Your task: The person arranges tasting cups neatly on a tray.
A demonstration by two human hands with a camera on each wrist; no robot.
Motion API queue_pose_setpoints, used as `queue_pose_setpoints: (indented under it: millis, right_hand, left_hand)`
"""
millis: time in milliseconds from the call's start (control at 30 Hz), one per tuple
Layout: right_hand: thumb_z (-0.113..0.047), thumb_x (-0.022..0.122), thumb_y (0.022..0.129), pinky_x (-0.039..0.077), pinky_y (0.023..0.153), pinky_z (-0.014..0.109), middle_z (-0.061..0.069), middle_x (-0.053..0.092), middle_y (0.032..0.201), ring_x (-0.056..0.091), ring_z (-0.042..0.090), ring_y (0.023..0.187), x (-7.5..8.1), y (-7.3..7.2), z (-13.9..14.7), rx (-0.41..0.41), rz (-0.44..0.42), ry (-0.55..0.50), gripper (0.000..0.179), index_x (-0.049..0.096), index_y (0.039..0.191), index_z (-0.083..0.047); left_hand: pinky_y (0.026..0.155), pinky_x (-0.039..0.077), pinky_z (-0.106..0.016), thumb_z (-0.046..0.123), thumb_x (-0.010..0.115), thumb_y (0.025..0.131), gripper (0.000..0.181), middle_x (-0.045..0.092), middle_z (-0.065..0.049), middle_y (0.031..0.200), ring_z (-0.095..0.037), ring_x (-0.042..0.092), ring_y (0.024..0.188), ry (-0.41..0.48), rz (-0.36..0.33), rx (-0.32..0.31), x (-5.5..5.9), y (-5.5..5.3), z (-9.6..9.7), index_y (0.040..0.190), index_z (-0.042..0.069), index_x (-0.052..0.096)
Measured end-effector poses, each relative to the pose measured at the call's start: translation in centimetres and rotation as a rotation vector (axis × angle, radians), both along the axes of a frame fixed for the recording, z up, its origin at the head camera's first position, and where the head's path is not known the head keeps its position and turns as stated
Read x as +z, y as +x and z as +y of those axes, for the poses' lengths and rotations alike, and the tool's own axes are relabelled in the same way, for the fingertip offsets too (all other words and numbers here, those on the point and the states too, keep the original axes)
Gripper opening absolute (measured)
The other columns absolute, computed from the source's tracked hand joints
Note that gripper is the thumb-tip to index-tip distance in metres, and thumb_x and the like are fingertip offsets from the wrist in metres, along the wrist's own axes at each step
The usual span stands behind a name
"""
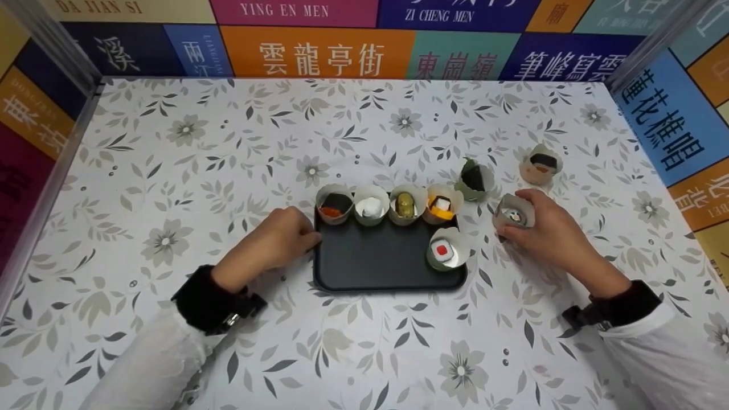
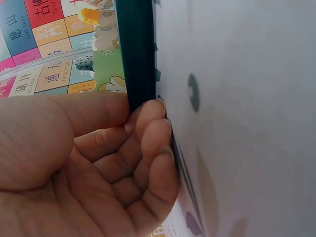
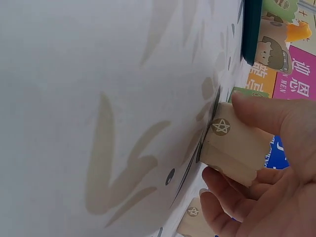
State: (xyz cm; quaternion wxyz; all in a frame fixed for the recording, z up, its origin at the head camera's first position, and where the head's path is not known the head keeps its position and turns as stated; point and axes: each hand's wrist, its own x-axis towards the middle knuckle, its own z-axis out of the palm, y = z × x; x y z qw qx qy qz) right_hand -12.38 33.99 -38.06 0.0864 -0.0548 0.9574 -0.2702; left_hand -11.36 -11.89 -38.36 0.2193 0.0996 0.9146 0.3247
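My left hand (image 1: 279, 236) grips the left edge of a black tray (image 1: 364, 262), thumb on the rim and fingers curled at its side in the left wrist view. On the tray, several small paper cups stand along the back, the leftmost cup (image 1: 334, 204) holding a dark and orange piece. Another cup (image 1: 447, 250), with a white and red piece inside, stands at the tray's right side. Right of the tray my right hand (image 1: 547, 230) holds a paper cup (image 1: 514, 212) between thumb and fingers; its beige wall with a star mark (image 3: 234, 143) shows in the right wrist view.
A green cup (image 1: 475, 181) with a dark piece stands just beyond the tray's back right corner. Farther right is a beige cup (image 1: 541, 165) with a black and orange piece. Colourful lettered panels (image 1: 319, 51) border the flower-patterned table (image 1: 245, 136).
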Motion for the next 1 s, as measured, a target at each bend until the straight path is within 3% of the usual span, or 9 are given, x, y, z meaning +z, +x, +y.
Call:
queue_pose_setpoints:
  millis: [233, 433, 667, 1000]
  right_hand:
    - [-0.027, 0.082, 0.093, 0.042, 0.101, 0.062, 0.034, 0.056, 0.137, 0.052, 0.051, 0.128, 0.3, 0.4, -0.1, 0.000, 0.032, -0.038, 0.077, 0.041, 0.149, 0.006]
    - [-0.022, 0.086, 0.089, 0.042, 0.096, 0.061, 0.031, 0.058, 0.135, 0.055, 0.050, 0.123, 1.0, 0.9, -0.6, 0.021, 0.128, -0.067, 0.076, 0.045, 0.148, 0.004]
    - [-0.018, 0.088, 0.085, 0.042, 0.080, 0.033, 0.021, 0.066, 0.122, 0.063, 0.037, 0.104, 1.9, 1.6, -1.7, 0.054, 0.237, -0.072, 0.072, 0.053, 0.145, 0.000]
    - [-0.009, 0.091, 0.081, 0.040, 0.075, 0.020, 0.012, 0.069, 0.117, 0.056, 0.015, 0.092, 3.2, 2.5, -4.5, 0.147, 0.344, -0.165, 0.068, 0.058, 0.140, -0.001]
  left_hand:
    - [0.054, 0.039, -0.028, 0.019, 0.067, 0.102, 0.043, 0.051, 0.004, 0.057, -0.014, 0.049, 0.055, 0.003, 0.003, -0.005, 0.0, -0.1, 0.1, 0.060, 0.011, 0.063]
    - [0.054, 0.037, -0.028, 0.016, 0.066, 0.102, 0.041, 0.050, 0.004, 0.057, -0.014, 0.049, 0.056, 0.022, 0.007, -0.005, -0.1, 0.0, 0.0, 0.061, 0.010, 0.063]
    - [0.054, 0.037, -0.028, 0.015, 0.066, 0.101, 0.041, 0.049, 0.004, 0.057, -0.014, 0.049, 0.056, 0.029, 0.011, -0.002, 0.0, 0.0, -0.1, 0.060, 0.011, 0.063]
    - [0.051, 0.037, -0.027, 0.016, 0.067, 0.101, 0.044, 0.050, 0.004, 0.057, -0.012, 0.047, 0.053, 0.023, -0.002, 0.010, 0.0, 0.1, 0.0, 0.058, 0.014, 0.059]
